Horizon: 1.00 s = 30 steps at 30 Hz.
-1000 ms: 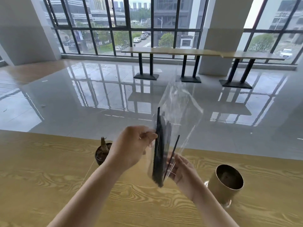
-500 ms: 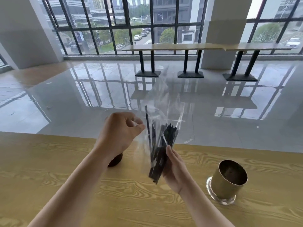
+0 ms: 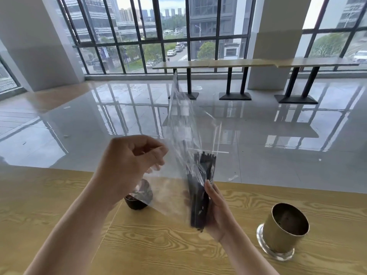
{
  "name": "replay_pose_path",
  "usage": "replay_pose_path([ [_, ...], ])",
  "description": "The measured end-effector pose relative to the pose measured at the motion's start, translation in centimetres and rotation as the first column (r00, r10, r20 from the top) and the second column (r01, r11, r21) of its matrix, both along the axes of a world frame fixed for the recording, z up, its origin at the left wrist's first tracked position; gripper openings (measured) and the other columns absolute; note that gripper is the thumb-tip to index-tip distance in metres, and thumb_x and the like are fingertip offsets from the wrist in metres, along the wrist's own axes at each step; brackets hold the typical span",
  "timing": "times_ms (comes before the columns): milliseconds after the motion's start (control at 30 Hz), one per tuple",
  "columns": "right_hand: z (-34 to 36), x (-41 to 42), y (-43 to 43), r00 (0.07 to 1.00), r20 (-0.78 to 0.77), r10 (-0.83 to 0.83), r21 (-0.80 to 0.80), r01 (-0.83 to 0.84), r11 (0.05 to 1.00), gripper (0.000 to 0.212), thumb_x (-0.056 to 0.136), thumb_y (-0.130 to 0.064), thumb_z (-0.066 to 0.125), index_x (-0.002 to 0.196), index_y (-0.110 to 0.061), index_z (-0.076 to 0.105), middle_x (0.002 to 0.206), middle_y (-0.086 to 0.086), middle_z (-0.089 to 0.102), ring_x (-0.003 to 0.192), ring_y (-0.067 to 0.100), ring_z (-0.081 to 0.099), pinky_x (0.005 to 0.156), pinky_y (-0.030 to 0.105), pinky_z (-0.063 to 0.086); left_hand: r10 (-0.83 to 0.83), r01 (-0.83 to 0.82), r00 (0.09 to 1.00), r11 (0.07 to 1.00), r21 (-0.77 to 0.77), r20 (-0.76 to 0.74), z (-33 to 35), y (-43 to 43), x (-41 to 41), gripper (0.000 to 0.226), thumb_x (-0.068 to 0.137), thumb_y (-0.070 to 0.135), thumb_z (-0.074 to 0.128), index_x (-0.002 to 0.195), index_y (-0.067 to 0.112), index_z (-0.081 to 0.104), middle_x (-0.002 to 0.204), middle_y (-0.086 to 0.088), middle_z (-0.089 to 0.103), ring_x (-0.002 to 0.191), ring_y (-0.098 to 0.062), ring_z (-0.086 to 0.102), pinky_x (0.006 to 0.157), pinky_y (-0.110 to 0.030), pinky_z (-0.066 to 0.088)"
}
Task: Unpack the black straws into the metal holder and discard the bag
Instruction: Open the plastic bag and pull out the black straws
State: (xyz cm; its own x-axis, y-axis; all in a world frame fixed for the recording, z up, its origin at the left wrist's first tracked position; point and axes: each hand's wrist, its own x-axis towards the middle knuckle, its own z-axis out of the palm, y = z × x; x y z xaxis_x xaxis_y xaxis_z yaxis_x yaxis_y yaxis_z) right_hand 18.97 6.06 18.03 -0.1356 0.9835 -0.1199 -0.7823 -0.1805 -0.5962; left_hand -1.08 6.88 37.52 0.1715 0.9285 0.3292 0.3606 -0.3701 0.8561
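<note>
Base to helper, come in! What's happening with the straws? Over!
Left hand pinches the bag, right hand grips the straws through it. Straws all inside, holder stands at right. Nothing between them.

Clear glossy plastic bag [image 3: 184, 124]; brushed metal holder [image 3: 282, 235]; grained wood table [image 3: 59, 195].
</note>
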Motion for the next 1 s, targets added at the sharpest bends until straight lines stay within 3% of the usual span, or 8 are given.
replay_pose_path([
  [167, 0.6, -0.8, 0.6, 1.000, -0.010, 0.018, 0.029, -0.018, 0.999, 0.040, 0.091, -0.030, 0.074, 0.122, -0.008, 0.064, 0.113, 0.023, 0.064, 0.078, 0.032, 0.068, 0.066, 0.039, 0.059, -0.148, 0.144, 0.988, 0.986, 0.087, 0.044, 0.2, -1.6, -0.5, 0.028, 0.072, 0.050, 0.081, 0.088, 0.028, 0.080, 0.077, -0.003, 0.078, 0.072, -0.020, 0.075, 0.063, -0.027, 0.061],
  [333, 1.4, -0.5, -1.0, 0.975, 0.145, 0.165, -0.021, -0.164, 0.986, 0.040, 0.097, -0.035, 0.060, 0.112, 0.000, 0.069, 0.086, 0.011, 0.073, 0.058, 0.019, 0.067, 0.050, 0.027, 0.056, -0.091, 0.204, 0.902, 0.951, -0.230, 0.423, -4.3, 0.5, -4.3, 0.075, 0.070, 0.077, 0.068, 0.104, 0.011, 0.076, 0.090, -0.019, 0.076, 0.085, -0.035, 0.072, 0.075, -0.040, 0.056],
  [467, 2.0, 0.9, -3.9, 0.904, 0.122, 0.411, 0.179, -0.427, 0.886, 0.042, 0.108, -0.010, 0.040, 0.125, -0.034, 0.069, 0.112, -0.022, 0.074, 0.110, -0.006, 0.065, 0.090, 0.005, 0.047, -0.266, 0.377, 0.923, 0.767, -0.519, 0.276, -11.6, -0.1, -1.4, 0.068, 0.083, 0.071, 0.060, 0.136, 0.028, 0.058, 0.134, -0.007, 0.067, 0.124, -0.025, 0.062, 0.106, -0.046, 0.044],
  [567, 2.3, -0.3, -3.4, 0.866, 0.122, 0.486, 0.067, -0.495, 0.866, 0.057, 0.068, -0.026, 0.094, 0.114, -0.003, 0.069, 0.095, 0.006, 0.076, 0.083, 0.018, 0.076, 0.071, 0.019, 0.060, -0.358, 0.592, 0.794, 0.640, -0.490, 0.491, -13.6, -0.4, 1.8, 0.040, 0.109, 0.025, 0.033, 0.126, 0.006, 0.064, 0.100, -0.023, 0.070, 0.091, -0.041, 0.068, 0.084, -0.050, 0.054],
  [633, 2.2, -0.5, -3.3, 0.850, 0.055, 0.523, 0.060, -0.526, 0.849, 0.059, 0.067, -0.029, 0.094, 0.107, 0.008, 0.069, 0.091, 0.021, 0.071, 0.064, 0.025, 0.072, 0.056, 0.030, 0.062, -0.212, 0.669, 0.674, 0.582, -0.463, 0.708, -14.2, -0.5, 3.4, 0.049, 0.099, 0.036, 0.057, 0.122, -0.007, 0.061, 0.063, -0.008, 0.067, 0.055, -0.026, 0.066, 0.059, -0.039, 0.057],
  [733, 2.6, 0.7, -3.6, 0.902, 0.151, 0.404, -0.099, -0.393, 0.914, 0.089, 0.063, -0.047, 0.093, 0.127, 0.004, 0.059, 0.101, 0.032, 0.066, 0.065, 0.034, 0.070, 0.053, 0.038, 0.061, 0.022, 0.608, 0.604, 0.633, -0.479, 0.796, -15.5, -0.2, 5.2, 0.079, 0.078, 0.039, 0.081, 0.129, -0.013, 0.051, 0.077, -0.012, 0.071, 0.055, -0.022, 0.064, 0.049, -0.032, 0.051],
  [833, 2.2, 2.9, -4.7, 0.924, 0.335, 0.185, -0.094, -0.163, 0.982, 0.083, 0.079, -0.061, 0.070, 0.129, 0.004, 0.059, 0.118, 0.031, 0.067, 0.088, 0.042, 0.071, 0.076, 0.050, 0.062, 0.176, 0.497, 0.547, 0.719, -0.486, 0.819, -15.9, 0.6, 6.7, 0.048, 0.068, 0.028, 0.088, 0.104, 0.003, 0.069, 0.105, -0.024, 0.066, 0.088, -0.037, 0.064, 0.081, -0.047, 0.054],
  [1000, 1.5, 6.8, -7.9, 0.795, 0.552, -0.250, 0.221, 0.149, 0.964, 0.110, 0.057, -0.078, 0.076, 0.144, -0.018, 0.046, 0.137, 0.004, 0.064, 0.122, 0.030, 0.063, 0.094, 0.041, 0.056, 0.229, 0.466, 0.429, 0.773, -0.431, 0.874, -15.9, 0.8, 9.0, 0.050, 0.068, 0.010, 0.089, 0.111, 0.009, 0.064, 0.088, -0.018, 0.067, 0.077, -0.032, 0.069, 0.069, -0.042, 0.058],
])
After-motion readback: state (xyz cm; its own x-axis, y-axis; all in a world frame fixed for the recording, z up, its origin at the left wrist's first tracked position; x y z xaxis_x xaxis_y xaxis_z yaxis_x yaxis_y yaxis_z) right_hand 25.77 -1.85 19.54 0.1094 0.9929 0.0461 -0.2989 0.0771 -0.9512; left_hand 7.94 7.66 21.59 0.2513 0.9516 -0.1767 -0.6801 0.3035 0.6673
